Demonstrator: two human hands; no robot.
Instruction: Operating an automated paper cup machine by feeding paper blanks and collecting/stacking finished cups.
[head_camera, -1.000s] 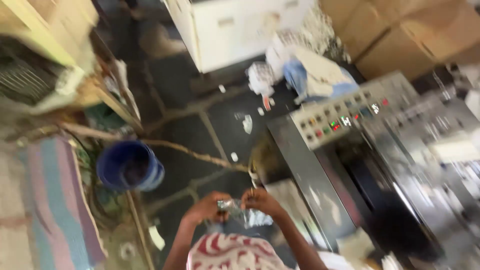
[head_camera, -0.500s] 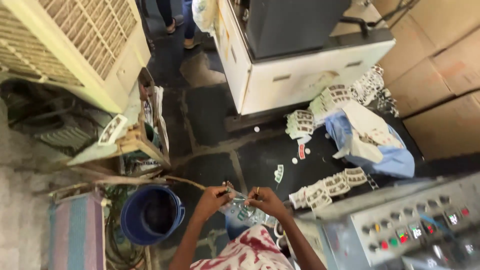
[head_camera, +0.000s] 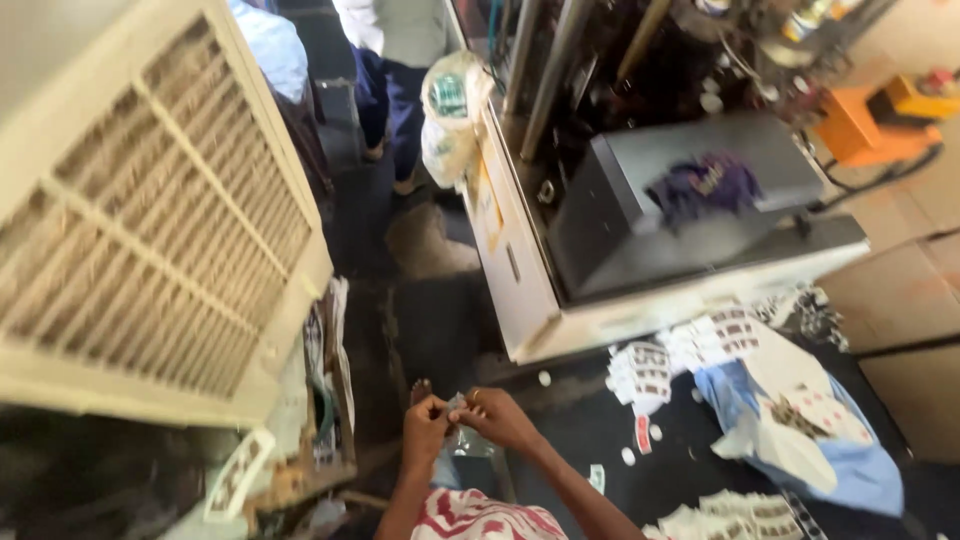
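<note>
head view | left hand (head_camera: 424, 432) and right hand (head_camera: 497, 417) meet at 6 o'clock, both grips pinched on a small shiny packet (head_camera: 456, 404) | printed sheets (head_camera: 642, 372) strewn on floor at 4 o'clock | cooler (head_camera: 140, 230) at 9 o'clock

Small shiny clear packet (head_camera: 456, 403), crumpled, pinched between fingertips of both hands, low centre above dark floor

cooler grille (head_camera: 150, 250): matt plastic | machine top (head_camera: 700, 215): smooth metal | floor (head_camera: 440, 330): dark, rough
</note>
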